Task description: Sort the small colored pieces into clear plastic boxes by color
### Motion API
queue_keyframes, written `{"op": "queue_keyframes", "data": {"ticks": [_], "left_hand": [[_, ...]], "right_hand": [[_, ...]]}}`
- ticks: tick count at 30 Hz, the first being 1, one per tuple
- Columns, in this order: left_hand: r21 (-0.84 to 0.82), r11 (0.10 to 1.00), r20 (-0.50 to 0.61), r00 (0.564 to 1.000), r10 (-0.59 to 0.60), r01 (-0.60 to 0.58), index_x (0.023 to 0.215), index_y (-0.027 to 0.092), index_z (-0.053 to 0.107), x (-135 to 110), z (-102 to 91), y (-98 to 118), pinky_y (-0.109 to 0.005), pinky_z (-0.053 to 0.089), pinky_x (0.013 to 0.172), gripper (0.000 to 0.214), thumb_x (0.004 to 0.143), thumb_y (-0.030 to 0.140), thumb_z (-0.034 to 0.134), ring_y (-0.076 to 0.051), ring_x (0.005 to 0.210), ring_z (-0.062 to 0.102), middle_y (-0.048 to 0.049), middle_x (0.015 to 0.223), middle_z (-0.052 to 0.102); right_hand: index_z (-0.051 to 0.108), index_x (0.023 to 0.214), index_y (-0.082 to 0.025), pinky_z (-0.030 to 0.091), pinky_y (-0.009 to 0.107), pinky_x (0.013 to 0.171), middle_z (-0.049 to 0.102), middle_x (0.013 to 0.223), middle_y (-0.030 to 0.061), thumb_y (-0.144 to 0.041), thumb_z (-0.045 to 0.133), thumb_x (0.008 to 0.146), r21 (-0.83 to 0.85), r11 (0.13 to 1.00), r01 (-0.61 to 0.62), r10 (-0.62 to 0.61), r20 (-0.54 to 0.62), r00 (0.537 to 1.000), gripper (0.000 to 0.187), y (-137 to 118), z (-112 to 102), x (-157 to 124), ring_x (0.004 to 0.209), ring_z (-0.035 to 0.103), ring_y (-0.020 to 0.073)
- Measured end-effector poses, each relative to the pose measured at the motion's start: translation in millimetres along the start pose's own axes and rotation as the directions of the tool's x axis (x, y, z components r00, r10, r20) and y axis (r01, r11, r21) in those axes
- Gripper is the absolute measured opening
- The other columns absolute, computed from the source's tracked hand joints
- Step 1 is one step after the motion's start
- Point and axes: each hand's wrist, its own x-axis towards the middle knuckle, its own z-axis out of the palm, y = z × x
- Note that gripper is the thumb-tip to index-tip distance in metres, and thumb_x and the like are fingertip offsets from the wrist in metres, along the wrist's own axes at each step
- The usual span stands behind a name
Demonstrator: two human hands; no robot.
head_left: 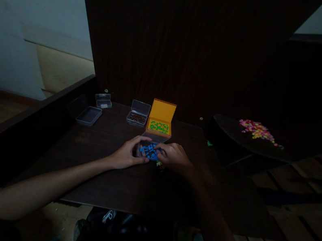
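My left hand [128, 153] grips the left side of a clear plastic box [138, 152] with its lid raised. Small blue pieces [149, 150] lie inside that box. My right hand [173, 156] has its fingers pinched together at the box's right part, over the blue pieces; what they hold, if anything, is hidden. Right behind stands an open yellow box [163, 111] with small green pieces [159, 127] in it. A few pale yellow pieces [159, 164] lie under my right hand, by the box's near edge.
A clear box [140, 107] with brown pieces stands left of the yellow one. Further left are an open clear box [89, 116] and a smaller clear box [103, 101]. Pink and yellow pieces [258, 131] are heaped on a dark ledge [233, 130] at right. A dark panel [185, 50] rises behind.
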Motion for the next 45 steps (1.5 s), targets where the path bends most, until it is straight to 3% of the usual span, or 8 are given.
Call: {"op": "queue_keyframes", "data": {"ticks": [7, 16, 24, 35, 38, 40, 42, 45], "left_hand": [[-0.073, 0.996, 0.000, 0.999, -0.045, 0.045, 0.124, 0.019, 0.049, 0, 0.5, 3, -0.039, 0.052, 0.086, 0.063, 0.068, 0.025, 0.076, -0.021, 0.097, 0.063, -0.0098, 0.121, 0.059], [-0.043, 0.999, 0.000, 1.000, -0.005, 0.005, 0.123, 0.019, 0.050, 0, 1.3, 0, -0.043, 0.048, 0.093, 0.062, 0.067, 0.023, 0.076, -0.024, 0.108, 0.059, -0.0102, 0.120, 0.059], [-0.031, 0.999, 0.020, 1.000, -0.022, 0.022, 0.123, 0.019, 0.049, -1, 2.3, 2, -0.041, 0.049, 0.091, 0.061, 0.068, 0.023, 0.076, -0.024, 0.107, 0.059, -0.0090, 0.116, 0.060], [-0.042, 0.999, 0.037, 0.999, -0.017, 0.018, 0.123, 0.020, 0.049, -2, 2.8, 2, -0.042, 0.049, 0.091, 0.061, 0.069, 0.025, 0.075, -0.024, 0.105, 0.060, -0.0093, 0.116, 0.060], [-0.030, 1.000, 0.032, 0.999, 0.003, -0.002, 0.124, 0.020, 0.050, -1, 2.3, 1, -0.042, 0.048, 0.093, 0.062, 0.068, 0.025, 0.076, -0.024, 0.107, 0.059, -0.0094, 0.117, 0.060], [-0.044, 0.999, 0.019, 1.000, 0.008, -0.007, 0.124, 0.020, 0.050, 0, 1.1, 0, -0.042, 0.049, 0.092, 0.062, 0.068, 0.026, 0.076, -0.024, 0.106, 0.060, -0.0095, 0.118, 0.060], [-0.062, 0.998, -0.002, 1.000, 0.001, -0.001, 0.123, 0.020, 0.050, 1, -0.8, 0, -0.041, 0.050, 0.090, 0.062, 0.067, 0.026, 0.076, -0.023, 0.103, 0.060, -0.0097, 0.119, 0.060], [-0.076, 0.997, -0.040, 0.999, -0.018, 0.015, 0.122, 0.018, 0.050, 3, -5.1, 2, -0.039, 0.051, 0.087, 0.061, 0.067, 0.026, 0.076, -0.021, 0.098, 0.062, -0.0101, 0.119, 0.059]], "right_hand": [[0.069, 0.112, -0.027, 0.038, 0.023, 0.068, 0.073, 0.095, 0.0033, -0.026, 0.045, 0.085, 0.029, 0.998, 0.052, -0.051, -0.022, 0.998, 0.035, 1, 2, 0, 0.079, 0.064, 0.0152], [0.066, 0.114, -0.027, 0.036, 0.025, 0.068, 0.072, 0.098, 0.0047, -0.028, 0.042, 0.089, -0.027, 0.997, 0.070, -0.070, -0.012, 0.997, 0.034, -3, 7, 2, 0.083, 0.064, 0.0177], [0.062, 0.113, -0.024, 0.032, 0.027, 0.067, 0.070, 0.103, 0.0063, -0.028, 0.041, 0.092, -0.122, 0.989, 0.087, -0.083, 0.039, 0.996, 0.030, -9, 4, 0, 0.083, 0.062, 0.0191], [0.062, 0.112, -0.025, 0.032, 0.027, 0.066, 0.070, 0.105, 0.0051, -0.027, 0.042, 0.091, -0.133, 0.987, 0.087, -0.082, 0.045, 0.996, 0.029, -10, 6, 0, 0.085, 0.062, 0.0194], [0.066, 0.102, -0.023, 0.033, 0.026, 0.064, 0.072, 0.095, 0.0056, -0.024, 0.042, 0.089, -0.114, 0.988, 0.104, -0.107, -0.022, 0.994, 0.027, -6, 10, 0, 0.078, 0.063, 0.0177], [0.068, 0.096, -0.021, 0.034, 0.024, 0.064, 0.072, 0.087, 0.0049, -0.022, 0.043, 0.087, -0.054, 0.990, 0.134, -0.140, -0.127, 0.982, 0.026, 0, 13, 1, 0.072, 0.062, 0.0156], [0.068, 0.092, -0.019, 0.036, 0.023, 0.063, 0.072, 0.081, 0.0044, -0.020, 0.043, 0.085, 0.029, 0.984, 0.174, -0.158, -0.293, 0.943, 0.026, 6, 16, 1, 0.067, 0.062, 0.0140], [0.068, 0.083, -0.017, 0.038, 0.021, 0.060, 0.069, 0.071, 0.0026, -0.016, 0.043, 0.082, 0.149, 0.961, 0.235, -0.126, -0.521, 0.844, 0.025, 14, 18, 2, 0.056, 0.058, 0.0112]]}}
